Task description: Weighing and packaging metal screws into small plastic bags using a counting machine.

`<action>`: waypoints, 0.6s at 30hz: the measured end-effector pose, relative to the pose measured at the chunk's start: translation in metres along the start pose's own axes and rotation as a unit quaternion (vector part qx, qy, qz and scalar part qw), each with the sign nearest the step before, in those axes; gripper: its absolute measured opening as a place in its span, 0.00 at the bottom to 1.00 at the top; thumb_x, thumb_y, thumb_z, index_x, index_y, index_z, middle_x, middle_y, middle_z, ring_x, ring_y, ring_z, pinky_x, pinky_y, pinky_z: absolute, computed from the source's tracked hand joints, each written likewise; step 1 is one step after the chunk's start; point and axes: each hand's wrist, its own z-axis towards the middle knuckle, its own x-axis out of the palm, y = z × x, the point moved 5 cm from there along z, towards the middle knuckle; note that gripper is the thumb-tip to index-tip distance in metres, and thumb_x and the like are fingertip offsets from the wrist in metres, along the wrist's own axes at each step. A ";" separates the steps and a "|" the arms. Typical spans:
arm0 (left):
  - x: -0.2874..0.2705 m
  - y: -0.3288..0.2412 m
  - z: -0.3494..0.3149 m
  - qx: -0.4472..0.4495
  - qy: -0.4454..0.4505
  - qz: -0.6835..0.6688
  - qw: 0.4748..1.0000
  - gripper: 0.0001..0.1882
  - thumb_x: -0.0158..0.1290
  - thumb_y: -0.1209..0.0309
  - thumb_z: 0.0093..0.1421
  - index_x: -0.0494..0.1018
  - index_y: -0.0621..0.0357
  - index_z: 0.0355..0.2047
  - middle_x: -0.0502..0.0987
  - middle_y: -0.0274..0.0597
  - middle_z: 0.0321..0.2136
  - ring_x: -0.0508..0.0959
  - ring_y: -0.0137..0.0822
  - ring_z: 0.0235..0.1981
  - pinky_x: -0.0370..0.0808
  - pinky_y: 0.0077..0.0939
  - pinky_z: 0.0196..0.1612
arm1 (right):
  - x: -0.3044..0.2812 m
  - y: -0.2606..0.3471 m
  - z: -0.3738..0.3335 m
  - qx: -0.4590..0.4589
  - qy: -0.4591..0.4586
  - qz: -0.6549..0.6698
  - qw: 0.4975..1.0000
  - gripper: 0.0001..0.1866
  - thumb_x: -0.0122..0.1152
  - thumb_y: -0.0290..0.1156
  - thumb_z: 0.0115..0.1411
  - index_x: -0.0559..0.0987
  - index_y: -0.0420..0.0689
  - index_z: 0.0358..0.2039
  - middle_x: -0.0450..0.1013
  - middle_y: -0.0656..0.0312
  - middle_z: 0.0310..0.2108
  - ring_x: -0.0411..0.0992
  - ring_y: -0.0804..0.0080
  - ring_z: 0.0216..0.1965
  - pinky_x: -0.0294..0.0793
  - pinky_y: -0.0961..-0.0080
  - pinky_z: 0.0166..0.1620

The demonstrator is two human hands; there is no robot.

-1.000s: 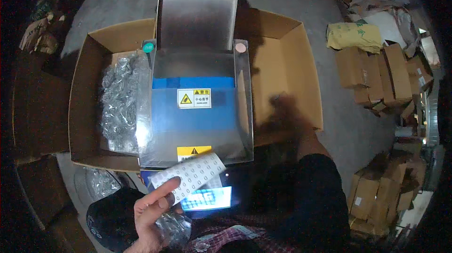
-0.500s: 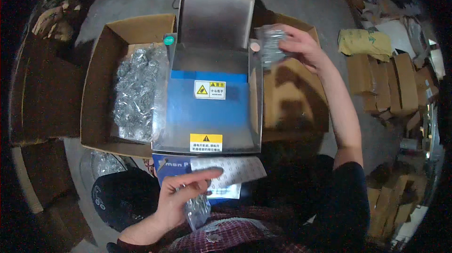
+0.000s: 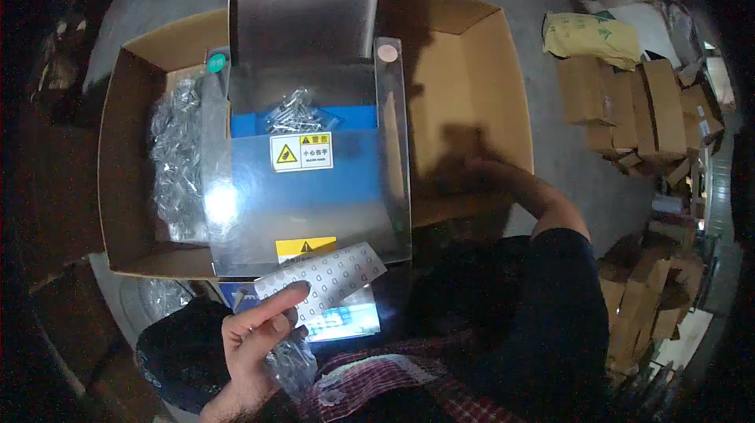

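Clear-wrapped silver metal pieces (image 3: 300, 114) newly laid in blue-and-silver boxy machine (image 3: 307, 214), now loaded; white patterned paper sheet (image 3: 340, 272) pinched by left hand (image 3: 255, 336) before machine; right hand (image 3: 489, 172) shadowed at machine's right, grip cannot be told.

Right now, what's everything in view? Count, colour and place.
Machine: one, blue and metal, centre.
Metal panel: one, silver, top centre.
Warning labels: two, yellow and white, on machine.
Round stickers: two, green and pink, machine's corners.
Hardware packet: apparently one, silvery, machine's blue opening.
Large cartons: two, brown, flanking machine.
Bagged packets: uncountable, clear, left carton.
Printed sheet: one, white, lower centre.
Screen: one, bright, beneath sheet.
Plastic bag: one, clear, lower left.
Sack: one, yellow, right.
Smaller cartons: several, brown, right.
Plaid garment: one, maroon, bottom.
Left grip: one, lower left, holding sheet.
Right grip: one, dim, over right carton.
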 end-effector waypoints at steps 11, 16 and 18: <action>0.000 0.016 -0.002 -0.030 0.073 0.016 0.997 0.19 0.47 0.82 0.60 0.74 0.65 0.52 0.78 0.40 0.48 0.73 0.25 0.42 0.69 0.22 0.50 | -0.007 -0.084 0.071 -0.110 0.049 -0.119 0.986 0.13 0.56 0.26 0.44 0.77 0.38 0.34 0.65 0.67 0.18 0.68 0.70 0.22 0.65 0.75 0.24; 0.007 0.015 -0.006 0.003 0.121 0.082 0.989 0.20 0.48 0.80 0.62 0.73 0.59 0.55 0.75 0.41 0.53 0.72 0.27 0.50 0.67 0.23 0.55 | -0.061 -0.083 0.116 -0.162 0.063 -0.189 0.967 0.12 0.55 0.25 0.42 0.77 0.38 0.30 0.65 0.67 0.18 0.67 0.71 0.21 0.64 0.75 0.23; 0.012 0.014 -0.004 0.029 0.140 0.121 0.982 0.20 0.50 0.80 0.62 0.73 0.58 0.55 0.75 0.42 0.52 0.72 0.26 0.50 0.67 0.21 0.54 | -0.082 -0.049 0.137 -0.177 0.036 -0.215 0.960 0.11 0.55 0.25 0.41 0.78 0.38 0.29 0.64 0.67 0.18 0.67 0.71 0.21 0.63 0.76 0.23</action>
